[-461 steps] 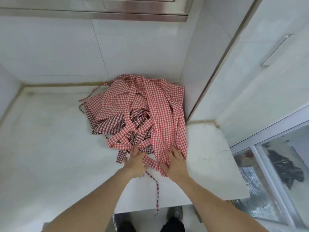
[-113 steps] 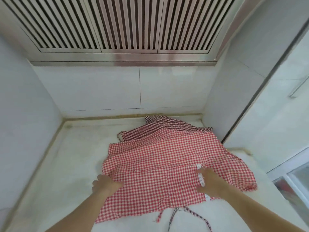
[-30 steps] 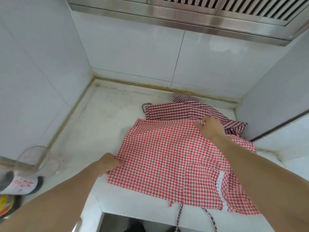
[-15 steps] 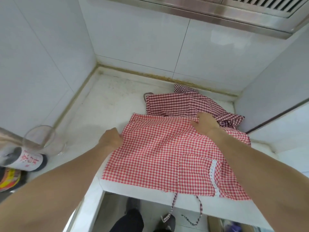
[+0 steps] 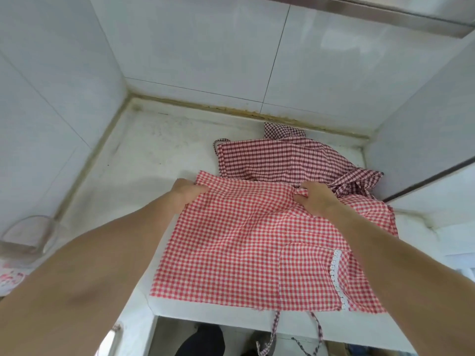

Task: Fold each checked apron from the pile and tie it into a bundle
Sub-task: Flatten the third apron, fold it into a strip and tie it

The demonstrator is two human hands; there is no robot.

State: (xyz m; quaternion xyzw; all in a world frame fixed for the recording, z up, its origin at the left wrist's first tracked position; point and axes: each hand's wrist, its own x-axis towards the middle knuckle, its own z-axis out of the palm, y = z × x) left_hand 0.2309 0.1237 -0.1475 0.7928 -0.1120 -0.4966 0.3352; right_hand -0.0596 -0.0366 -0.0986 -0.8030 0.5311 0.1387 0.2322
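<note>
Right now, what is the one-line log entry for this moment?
stage: folding red apron | left hand: pinches far-left corner | right hand: pinches far edge | dark apron: behind

red checked apron (image 5: pixel 239 242) lies flat before a darker crumpled apron pile (image 5: pixel 288 160).

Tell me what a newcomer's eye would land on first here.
The red apron spread across the counter, both hands gripping its far edge: left hand at the left corner, right hand bunching cloth near the middle. Behind it lies a darker apron, against the back wall.
</note>
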